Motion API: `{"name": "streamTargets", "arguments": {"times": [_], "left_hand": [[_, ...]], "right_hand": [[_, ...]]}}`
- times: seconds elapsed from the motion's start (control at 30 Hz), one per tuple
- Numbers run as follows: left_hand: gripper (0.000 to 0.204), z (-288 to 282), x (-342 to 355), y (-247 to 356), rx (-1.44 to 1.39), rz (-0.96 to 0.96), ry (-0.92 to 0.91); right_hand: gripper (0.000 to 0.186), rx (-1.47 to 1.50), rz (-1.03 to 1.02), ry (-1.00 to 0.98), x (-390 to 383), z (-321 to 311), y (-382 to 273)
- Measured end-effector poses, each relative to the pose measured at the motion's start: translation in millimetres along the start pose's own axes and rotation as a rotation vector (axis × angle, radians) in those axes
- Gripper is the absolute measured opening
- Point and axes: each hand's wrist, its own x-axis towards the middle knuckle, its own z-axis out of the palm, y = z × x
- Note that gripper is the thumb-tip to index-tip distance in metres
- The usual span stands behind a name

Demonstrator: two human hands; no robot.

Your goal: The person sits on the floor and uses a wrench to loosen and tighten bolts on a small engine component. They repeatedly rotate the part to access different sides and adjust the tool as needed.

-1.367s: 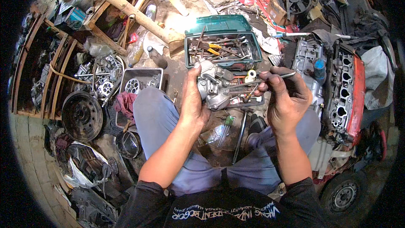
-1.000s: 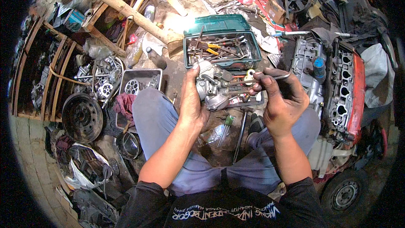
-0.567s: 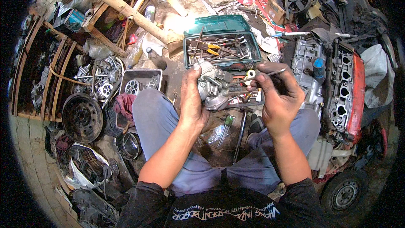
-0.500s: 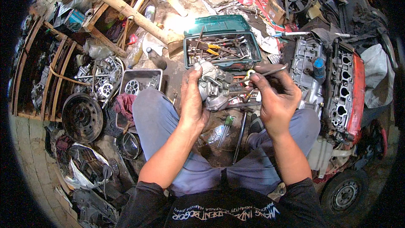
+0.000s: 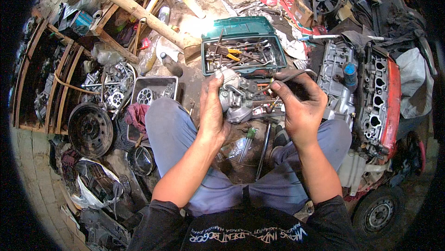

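Observation:
My left hand (image 5: 212,114) is wrapped round the left side of a grey metal carburetor (image 5: 234,94), holding it up between my knees. To its right, my right hand (image 5: 303,114) has its fingers bent and its thumb pressed against a thin dark hose (image 5: 296,75). The hose runs from the carburetor's right side across my fingers and curves at its far end. A thin rod-like piece also shows between the carburetor and my thumb; where it ends is hidden. Below, a green-handled tool (image 5: 251,132) and a long black bar (image 5: 264,151) rest on the floor.
An open green toolbox (image 5: 241,27) full of hand tools stands just beyond my hands. At right are a silver engine part (image 5: 334,67) and a cylinder head (image 5: 376,98). A grey tray (image 5: 175,84) and a dark wheel rim (image 5: 91,130) sit at left.
My right hand has shifted slightly, and the hose now shows a bend at its far end. A pale yellow ring-shaped bit by my fingertips is no longer plain. My left hand stays put.

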Motion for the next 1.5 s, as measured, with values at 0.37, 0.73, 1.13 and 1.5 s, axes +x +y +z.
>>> {"name": "streamTargets", "arguments": {"times": [0.37,0.73,1.13,1.5], "left_hand": [[0.039,2,-2,1,0.006,-0.024,0.021],[0.053,-4,4,-3,0.118,-0.047,-0.008],[0.049,-4,7,-6,0.091,-0.09,0.003],[0.051,-2,7,-11,0.044,-0.126,-0.066]], "right_hand": [[0.014,-0.022,-0.108,-0.05,0,7,-1],[0.014,0.081,0.007,-0.074,1,3,6],[0.02,0.205,0.141,-0.016,0,11,5],[0.014,0.163,0.168,-0.066,2,13,14]]}}
